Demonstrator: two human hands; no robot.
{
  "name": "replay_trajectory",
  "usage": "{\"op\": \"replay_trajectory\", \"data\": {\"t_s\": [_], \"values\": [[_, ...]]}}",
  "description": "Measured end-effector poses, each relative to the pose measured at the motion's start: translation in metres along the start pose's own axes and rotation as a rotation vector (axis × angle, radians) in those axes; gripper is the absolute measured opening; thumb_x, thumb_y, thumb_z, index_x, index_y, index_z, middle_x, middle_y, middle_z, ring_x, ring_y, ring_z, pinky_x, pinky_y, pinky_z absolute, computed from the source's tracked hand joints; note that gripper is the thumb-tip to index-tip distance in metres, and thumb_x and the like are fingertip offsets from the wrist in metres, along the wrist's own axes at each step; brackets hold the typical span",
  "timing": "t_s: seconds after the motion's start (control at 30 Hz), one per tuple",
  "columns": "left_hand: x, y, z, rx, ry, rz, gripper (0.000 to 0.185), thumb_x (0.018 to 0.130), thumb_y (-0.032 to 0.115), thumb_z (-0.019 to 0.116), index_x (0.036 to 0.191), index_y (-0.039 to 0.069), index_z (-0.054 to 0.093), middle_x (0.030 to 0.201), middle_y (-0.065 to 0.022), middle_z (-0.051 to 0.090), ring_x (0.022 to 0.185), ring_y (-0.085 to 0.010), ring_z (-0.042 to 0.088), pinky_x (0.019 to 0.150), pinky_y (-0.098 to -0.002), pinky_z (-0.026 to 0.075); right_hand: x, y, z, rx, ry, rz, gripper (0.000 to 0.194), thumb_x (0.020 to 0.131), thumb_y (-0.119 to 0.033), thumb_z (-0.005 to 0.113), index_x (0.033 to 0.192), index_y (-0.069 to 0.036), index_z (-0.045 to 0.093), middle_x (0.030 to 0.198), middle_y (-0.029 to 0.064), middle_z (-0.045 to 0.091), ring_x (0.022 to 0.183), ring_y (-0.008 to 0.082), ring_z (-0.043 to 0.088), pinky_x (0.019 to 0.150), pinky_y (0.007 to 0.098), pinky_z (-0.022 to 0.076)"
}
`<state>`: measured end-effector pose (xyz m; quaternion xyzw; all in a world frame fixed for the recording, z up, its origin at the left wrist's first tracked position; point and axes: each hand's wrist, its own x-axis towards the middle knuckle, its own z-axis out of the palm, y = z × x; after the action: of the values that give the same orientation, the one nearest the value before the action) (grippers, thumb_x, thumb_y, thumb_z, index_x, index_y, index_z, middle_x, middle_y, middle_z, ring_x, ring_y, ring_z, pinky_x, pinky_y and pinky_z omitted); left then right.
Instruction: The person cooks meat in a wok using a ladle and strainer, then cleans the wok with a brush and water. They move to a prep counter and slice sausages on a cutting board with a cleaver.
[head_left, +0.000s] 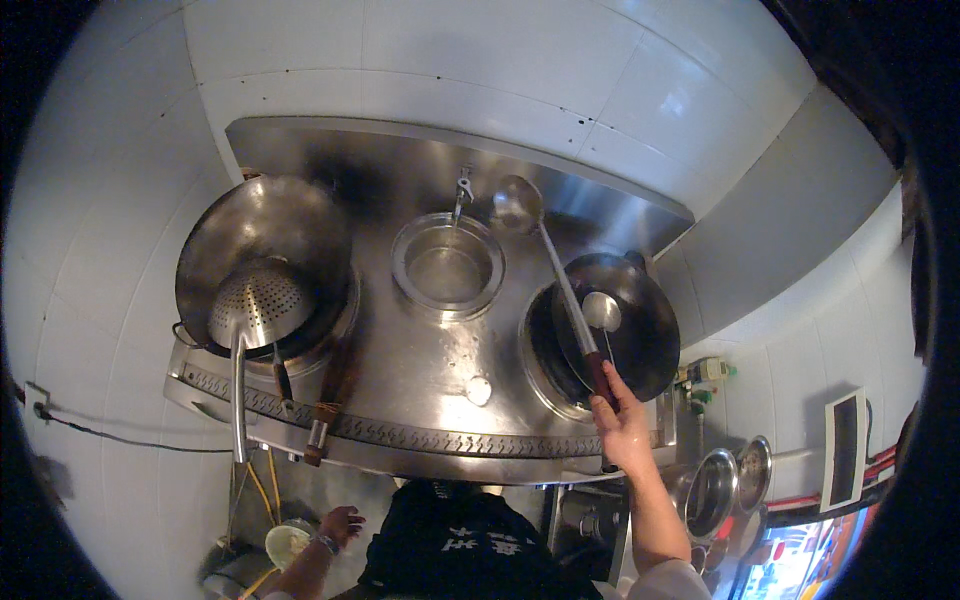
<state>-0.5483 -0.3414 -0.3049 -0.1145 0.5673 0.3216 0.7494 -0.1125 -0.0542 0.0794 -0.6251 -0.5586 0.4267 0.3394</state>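
Observation:
My right hand (624, 427) grips the brown handle of a long metal ladle (562, 274). The ladle slants over the range, with its bowl up beside the tap (463, 191) at the metal backsplash. Beneath its shaft, a dark wok (649, 337) sits tilted on the right burner, and a spoon-like metal utensil (602, 311) lies in it. Left of the ladle, a round metal pot (450, 274) of what looks like water is set into the range under the tap. My left hand (343, 525) hangs low beside my apron, holding nothing, its fingers slightly apart.
On the left burner a large wok (259, 206) holds a perforated strainer (259, 300) whose handle overhangs the front edge. A bamboo wok brush (330, 397) lies nearby. Metal bowls (711, 491) stand at lower right, and a pale bowl (289, 544) is low on the left.

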Motion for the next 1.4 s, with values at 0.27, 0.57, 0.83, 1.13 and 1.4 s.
{"op": "replay_trajectory", "data": {"t_s": [0.27, 0.57, 0.83, 1.13, 1.4], "values": [[0.011, -0.022, 0.018, 0.192, 0.052, 0.179, 0.028, 0.096, 0.023, 0.052, 0.119, 0.006, 0.056, 0.096, -0.0204, 0.069, 0.059, -0.0243, 0.061, 0.052, -0.0372, 0.055, -0.021, 0.013, -0.015, -0.023, -0.019, -0.013, 0.054, 0.094, -0.009, 0.060, 0.146, -0.005, 0.044, 0.098, 0.0018, 0.063, 0.076, 0.0070, 0.051, 0.069, 0.0217, 0.0444], [-0.007, 0.005, 0.021, -0.064, -0.087, 0.057, 0.030, 0.095, 0.026, 0.053, 0.119, 0.007, 0.056, 0.100, -0.0212, 0.069, 0.062, -0.0253, 0.061, 0.054, -0.0378, 0.054, 0.009, 0.036, 0.024, 0.064, -0.088, 0.148, 0.054, 0.096, -0.010, 0.060, 0.147, -0.008, 0.044, 0.078, -0.0025, 0.056, 0.062, 0.0059, 0.047, 0.054, 0.0217, 0.0382], [0.000, 0.015, 0.016, 0.011, -0.025, 0.044, 0.031, 0.097, 0.027, 0.049, 0.120, 0.007, 0.055, 0.102, -0.0188, 0.067, 0.068, -0.0281, 0.062, 0.056, -0.0361, 0.054, -0.004, 0.026, 0.025, -0.285, -0.175, -0.033, 0.053, 0.094, -0.012, 0.058, 0.145, -0.003, 0.044, 0.125, 0.0231, 0.064, 0.114, 0.0279, 0.062, 0.098, 0.0328, 0.0449], [-0.005, 0.064, 0.097, 0.525, -0.200, 0.097, 0.035, 0.101, 0.033, 0.046, 0.121, 0.006, 0.056, 0.109, -0.0152, 0.063, 0.077, -0.0292, 0.063, 0.060, -0.0342, 0.053, 0.048, 0.078, 0.158, -0.180, -0.019, -0.023, 0.059, 0.097, -0.022, 0.053, 0.147, 0.002, 0.034, 0.119, 0.0304, 0.061, 0.113, 0.0437, 0.059, 0.098, 0.0427, 0.0450], [-0.019, 0.095, 0.229, 1.144, -0.018, 0.728, 0.039, 0.091, 0.035, 0.063, 0.112, 0.003, 0.062, 0.102, -0.0182, 0.067, 0.075, -0.0335, 0.065, 0.068, -0.0413, 0.054, 0.052, 0.074, 0.114, 0.415, -0.534, 0.289, 0.066, 0.104, -0.040, 0.045, 0.156, -0.007, 0.020, 0.157, 0.0142, 0.033, 0.126, 0.0235, 0.053, 0.102, 0.0362, 0.0461]]}}
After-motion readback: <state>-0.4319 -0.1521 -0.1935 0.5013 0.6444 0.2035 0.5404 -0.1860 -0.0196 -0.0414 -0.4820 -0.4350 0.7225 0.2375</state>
